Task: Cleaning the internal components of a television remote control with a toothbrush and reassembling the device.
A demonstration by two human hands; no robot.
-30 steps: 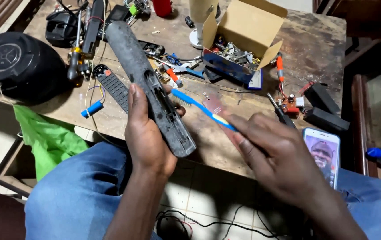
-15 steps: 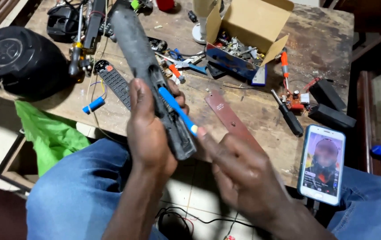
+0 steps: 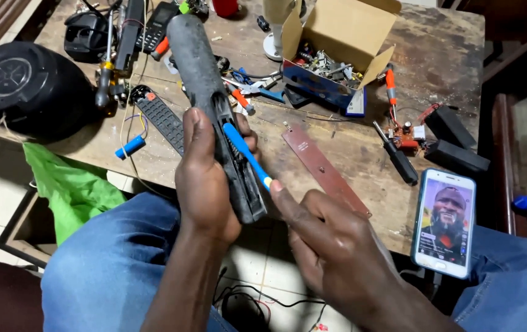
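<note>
My left hand (image 3: 205,178) grips a long dark grey remote-control casing (image 3: 205,86), held tilted over the near edge of the wooden workbench (image 3: 362,147). My right hand (image 3: 331,252) holds a blue toothbrush (image 3: 246,154) by its handle. The brush lies along the open lower part of the casing, its head against the inside. A rubber keypad strip (image 3: 162,120) lies on the bench just left of the casing.
A long brown circuit board (image 3: 325,169) lies on the bench. A smartphone (image 3: 445,222) with a lit screen rests at the right edge. A cardboard box of parts (image 3: 337,49), screwdrivers (image 3: 396,157), a blue battery (image 3: 129,146), a round black speaker (image 3: 23,86) and a green bag (image 3: 70,187) surround them.
The toothbrush has swung from lying across the bench into line with the casing and now rests inside it. My right hand moved left and closer. The casing shifted slightly.
</note>
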